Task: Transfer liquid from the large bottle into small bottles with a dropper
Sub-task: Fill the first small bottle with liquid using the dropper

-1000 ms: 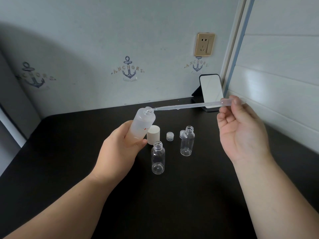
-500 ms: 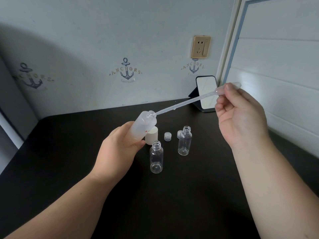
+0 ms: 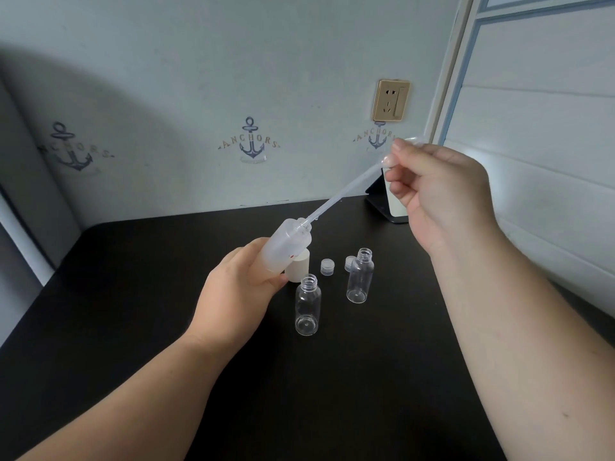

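One small cap (image 3: pixel 349 263) half hidden

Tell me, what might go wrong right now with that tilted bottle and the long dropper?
The large bottle is held tilted in the left hand with no cap, so liquid might spill. The dropper, pinched by the right hand, could drip on its way over the table. The two small bottles look light and could tip if bumped.
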Action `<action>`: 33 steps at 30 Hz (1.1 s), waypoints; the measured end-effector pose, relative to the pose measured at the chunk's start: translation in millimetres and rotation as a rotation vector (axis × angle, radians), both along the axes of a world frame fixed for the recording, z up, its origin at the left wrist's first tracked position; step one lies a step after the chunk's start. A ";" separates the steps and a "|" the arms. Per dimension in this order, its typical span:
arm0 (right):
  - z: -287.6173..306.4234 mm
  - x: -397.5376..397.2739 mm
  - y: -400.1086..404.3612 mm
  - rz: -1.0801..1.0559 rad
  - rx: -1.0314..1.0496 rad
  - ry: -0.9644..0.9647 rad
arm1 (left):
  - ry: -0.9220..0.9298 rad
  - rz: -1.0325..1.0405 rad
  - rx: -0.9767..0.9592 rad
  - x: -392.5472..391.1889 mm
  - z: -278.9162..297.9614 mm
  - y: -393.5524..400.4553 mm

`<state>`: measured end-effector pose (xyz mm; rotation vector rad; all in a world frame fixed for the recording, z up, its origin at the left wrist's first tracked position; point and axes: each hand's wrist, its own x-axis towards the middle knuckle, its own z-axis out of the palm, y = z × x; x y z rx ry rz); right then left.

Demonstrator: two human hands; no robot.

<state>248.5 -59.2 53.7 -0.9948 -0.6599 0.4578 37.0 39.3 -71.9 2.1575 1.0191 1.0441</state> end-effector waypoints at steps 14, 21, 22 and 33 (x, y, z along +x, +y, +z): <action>-7.9 -11.8 6.2 0.038 -0.035 -0.054 | 0.014 0.013 0.055 1.3 -3.0 1.3; -11.4 -16.6 9.2 0.066 -0.034 -0.088 | 0.017 0.008 0.057 2.0 -3.4 0.6; -12.2 -17.2 10.0 0.070 -0.039 -0.091 | 0.018 0.008 0.055 2.0 -3.1 0.6; -31.9 -16.9 14.1 0.211 -0.097 -0.088 | 0.008 -0.010 0.059 1.1 0.0 -1.5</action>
